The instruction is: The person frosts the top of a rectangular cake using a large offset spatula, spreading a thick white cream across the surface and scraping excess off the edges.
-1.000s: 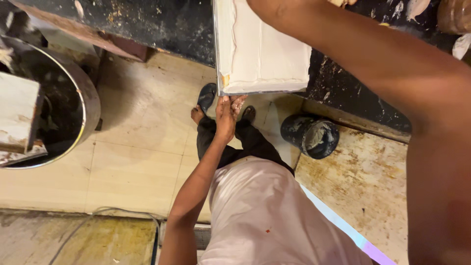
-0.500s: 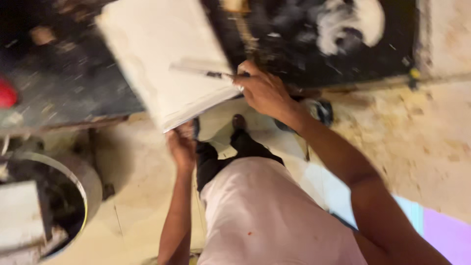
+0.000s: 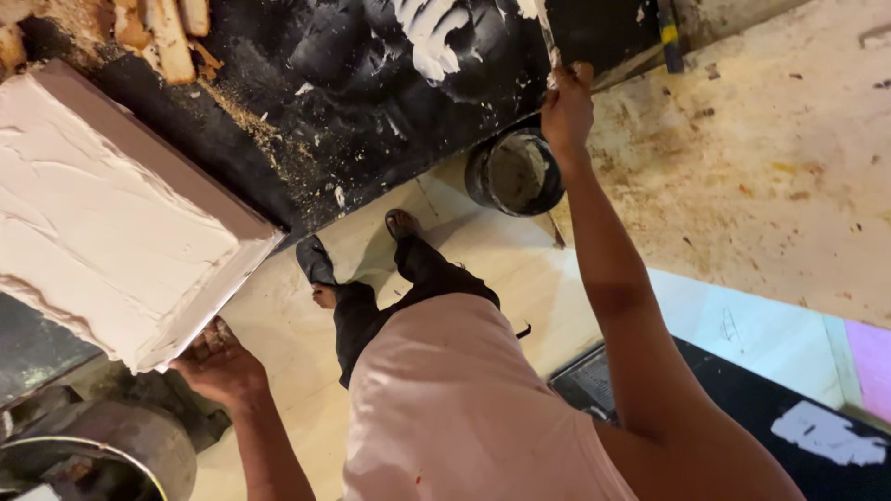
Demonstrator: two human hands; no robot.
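A flat board [image 3: 111,232] coated with white putty lies at the left, jutting over the edge of a black worktable [image 3: 325,121]. My left hand [image 3: 218,366] grips the board's near corner from below. Far from it, my right hand [image 3: 568,107] is stretched out to the table's edge, closed on the handle of a scraper [image 3: 548,32] whose putty-smeared blade points up. A heap of white putty [image 3: 436,32] is spread on the tabletop just left of that blade.
A black bucket [image 3: 515,172] with grey residue stands on the tiled floor under the table edge, beside my feet [image 3: 320,269]. Wood scraps [image 3: 167,28] and sawdust lie on the table's far left. A metal drum [image 3: 93,455] sits at the lower left.
My right hand has left the board and moved with the scraper to the table edge by the putty heap. The board now sits farther left in view, my left hand still under its corner.
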